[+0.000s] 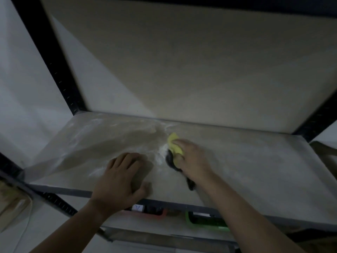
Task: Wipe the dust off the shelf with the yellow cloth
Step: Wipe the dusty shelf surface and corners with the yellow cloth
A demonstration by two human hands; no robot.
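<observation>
Currently right hand [191,157] clutches yellow cloth [175,145] mid shelf [255,161], left hand [124,178] flat by front edge; risk: dust [160,152] pile could smear under that palm.

1. The left hand [124,178] lies palm down in the lower middle of the frame, fingers straight and slightly spread, thumb out to the right.
2. Its bare forearm comes in from the lower left corner.
3. The right hand [191,157], just right of centre, grips the yellow cloth [176,146] under bent fingers.
4. Its forearm enters from the lower right.
</observation>
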